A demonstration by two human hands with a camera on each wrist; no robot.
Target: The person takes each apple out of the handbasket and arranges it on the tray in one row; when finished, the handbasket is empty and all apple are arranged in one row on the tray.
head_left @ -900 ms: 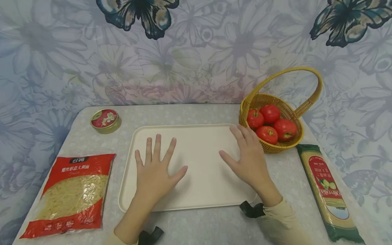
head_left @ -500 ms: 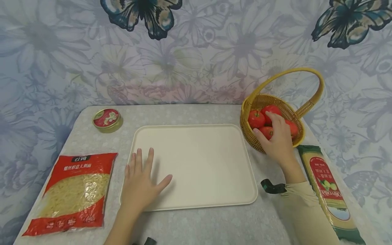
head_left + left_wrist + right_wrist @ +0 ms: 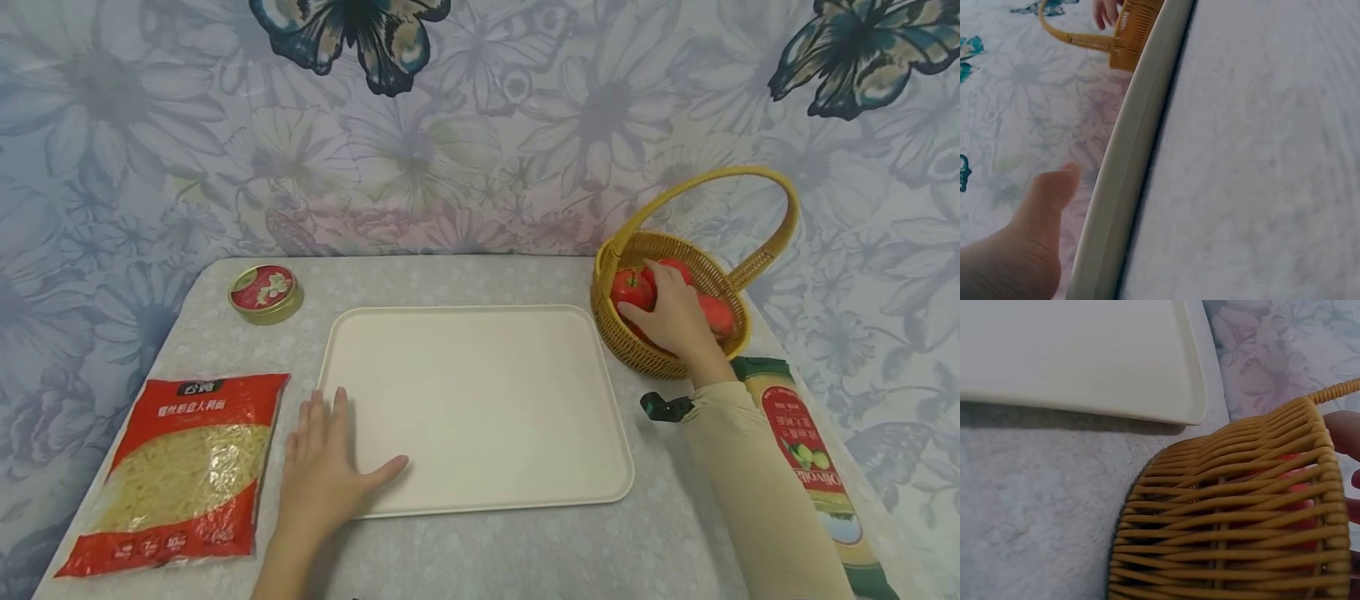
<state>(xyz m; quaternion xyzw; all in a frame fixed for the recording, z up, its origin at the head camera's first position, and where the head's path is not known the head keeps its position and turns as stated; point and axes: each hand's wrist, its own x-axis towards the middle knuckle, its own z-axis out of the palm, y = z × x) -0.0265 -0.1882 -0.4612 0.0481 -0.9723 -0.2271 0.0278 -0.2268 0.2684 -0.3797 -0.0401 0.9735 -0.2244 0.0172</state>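
Your right hand (image 3: 678, 319), the nearer, is inside the basket (image 3: 632, 350); red tomatoes (image 3: 632, 289) lie beneath and beside its parted thumb and forefinger, grip not discernible. Your left hand (image 3: 318, 479), splayed wide, overlaps the tray (image 3: 480, 408).

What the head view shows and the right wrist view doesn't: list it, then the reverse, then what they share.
Head only: the left hand, red pasta bag, round tin, green-ended packet, butterflies, tan sleeve.
Right wrist only: red glimpsed through gaps in the basket.
Both: the tray, the basket, the red tomatoes, the right hand, the table and the flowered wall.
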